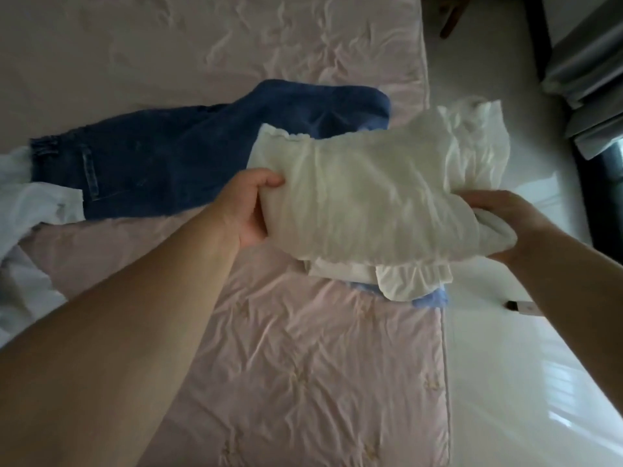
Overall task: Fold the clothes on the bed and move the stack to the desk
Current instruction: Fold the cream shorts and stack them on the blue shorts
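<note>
a folded white garment (364, 203) is gripped at either end by the left hand (254, 210) and right hand (505, 224), held over the small pile (428, 296) at the bed (303, 365) edge. stacking appears underway; lowering squarely is called for next. jeans (168, 163) lie unfolded behind.

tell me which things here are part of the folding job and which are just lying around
Part of the job:
white frilled garment, held by the left hand and right hand
folded pieces under it, one light blue
blue jeans, unfolded
white clothing at the left edge
bed

Just lying about:
small dark and white object on the floor
curtain
</note>
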